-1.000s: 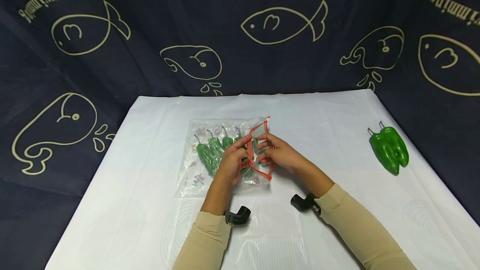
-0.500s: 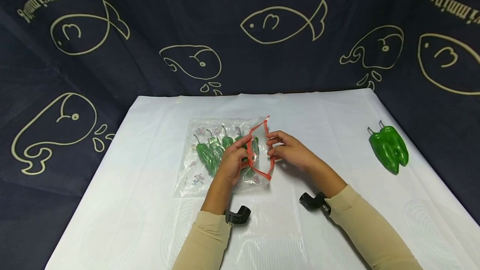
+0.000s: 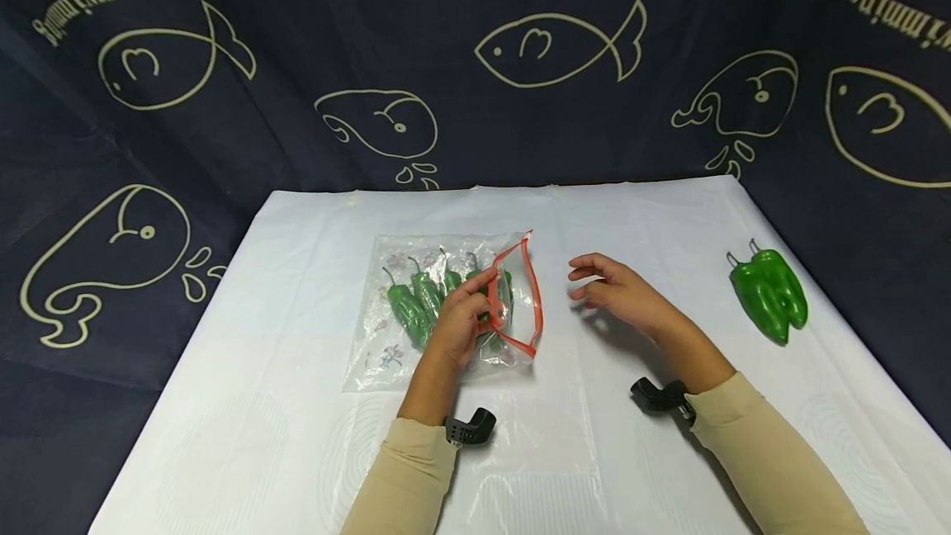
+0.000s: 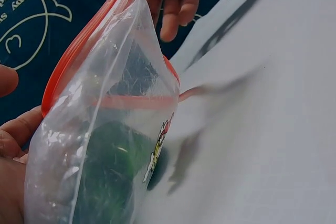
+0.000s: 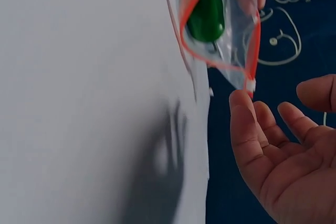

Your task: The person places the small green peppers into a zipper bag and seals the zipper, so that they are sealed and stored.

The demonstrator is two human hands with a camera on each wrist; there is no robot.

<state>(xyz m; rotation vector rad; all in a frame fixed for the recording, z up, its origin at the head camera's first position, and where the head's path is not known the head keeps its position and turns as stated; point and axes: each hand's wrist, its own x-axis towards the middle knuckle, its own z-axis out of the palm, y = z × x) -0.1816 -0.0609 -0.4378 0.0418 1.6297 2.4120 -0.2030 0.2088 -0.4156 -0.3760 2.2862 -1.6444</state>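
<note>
A clear zip bag (image 3: 369,357) with a red-edged mouth lies on the table, its opening toward the right. Inside it, several green peppers (image 3: 407,310) rest side by side with their stems toward the back. My left hand (image 3: 461,324) holds the upper layer at the red edge, and the mouth gapes. In the right wrist view, one green pepper (image 5: 207,17) shows through the opening. My right hand (image 3: 612,287) hovers right of the bag, apart from it, fingers relaxed and holding nothing. The left hand's grip is partly hidden behind the plastic in the left wrist view.
Two more green peppers (image 3: 768,291) lie together near the right edge of the white table (image 3: 654,221). A dark blue curtain (image 3: 245,139) with fish drawings hangs behind and beside the table.
My right hand has withdrawn from the bag's mouth and moved right, leaving the red edge. The left hand and the bag stay almost in place.
</note>
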